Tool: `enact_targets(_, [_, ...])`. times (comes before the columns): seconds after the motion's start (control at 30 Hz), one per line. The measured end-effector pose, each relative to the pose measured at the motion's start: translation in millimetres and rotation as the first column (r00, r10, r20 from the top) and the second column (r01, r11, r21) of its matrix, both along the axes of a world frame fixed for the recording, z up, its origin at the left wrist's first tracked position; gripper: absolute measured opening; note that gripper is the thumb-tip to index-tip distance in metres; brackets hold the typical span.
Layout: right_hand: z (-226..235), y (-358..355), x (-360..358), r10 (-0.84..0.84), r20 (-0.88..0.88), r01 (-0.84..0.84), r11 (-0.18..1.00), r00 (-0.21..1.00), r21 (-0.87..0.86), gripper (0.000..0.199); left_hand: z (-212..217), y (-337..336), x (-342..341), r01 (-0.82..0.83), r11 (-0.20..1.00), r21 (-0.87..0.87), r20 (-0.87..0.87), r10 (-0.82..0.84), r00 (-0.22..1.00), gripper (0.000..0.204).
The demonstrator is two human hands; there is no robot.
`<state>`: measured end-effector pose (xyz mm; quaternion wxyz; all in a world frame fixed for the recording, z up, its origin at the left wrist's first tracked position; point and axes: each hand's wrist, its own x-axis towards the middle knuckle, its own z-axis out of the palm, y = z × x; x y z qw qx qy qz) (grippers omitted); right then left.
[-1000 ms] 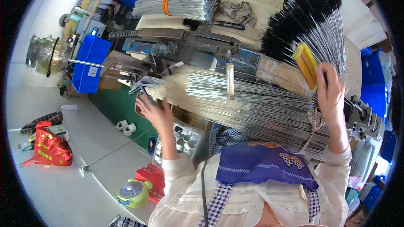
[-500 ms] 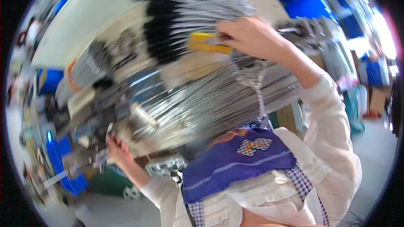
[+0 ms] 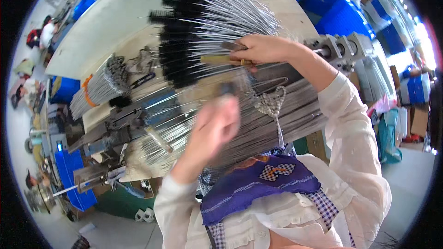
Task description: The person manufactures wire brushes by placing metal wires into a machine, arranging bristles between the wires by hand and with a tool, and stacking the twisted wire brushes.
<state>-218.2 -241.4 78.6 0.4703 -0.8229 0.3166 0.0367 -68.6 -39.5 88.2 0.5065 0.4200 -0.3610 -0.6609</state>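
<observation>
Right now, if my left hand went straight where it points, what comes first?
Your left hand would probably meet the yellow tool in your right hand first, though depth is unclear.

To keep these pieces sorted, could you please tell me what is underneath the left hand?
Long silver wires show on both sides of the blurred left hand. Whatever lies directly below it is covered, and I cannot tell whether it touches the wires.

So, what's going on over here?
At a pale wooden bench, a person's right hand grips a narrow yellow object over a fan of black-bristled brushes with silver wire stems. The left hand, blurred, is above long, thin silver metal wires; whether it holds the small dark thing beside it is unclear.
</observation>
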Motion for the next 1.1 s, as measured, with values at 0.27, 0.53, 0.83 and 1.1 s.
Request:
enact_targets(0.27, [4.5, 25.3, -5.2, 0.068, 0.269, 0.03, 0.939, 0.961, -0.341, 0.025, -62.0, -5.0, 46.8, -0.39, 0.888, 0.244, -0.12, 0.427, 0.896, 0.027])
enact_targets(0.53, [-31.1, 55.6, 125.7, 0.322, 0.238, -0.16, 0.839, 0.916, -0.52, 0.013, -61.9, 19.4, 80.0, -0.525, 0.824, 0.214, -0.044, 0.545, 0.837, 0.026])
enact_targets(0.83, [7.9, 59.3, 93.1, 0.465, 0.324, -0.27, 0.825, 0.824, -0.496, 0.029, -72.9, 30.9, 80.9, -0.499, 0.861, 0.097, -0.094, 0.507, 0.857, 0.034])
enact_targets(1.1, [11.1, 40.4, 101.9, 0.38, 0.171, -0.313, 0.893, 0.909, -0.322, 0.031, -61.1, 10.8, 54.0, -0.367, 0.928, 0.066, -0.607, 0.329, 0.723, 0.089])
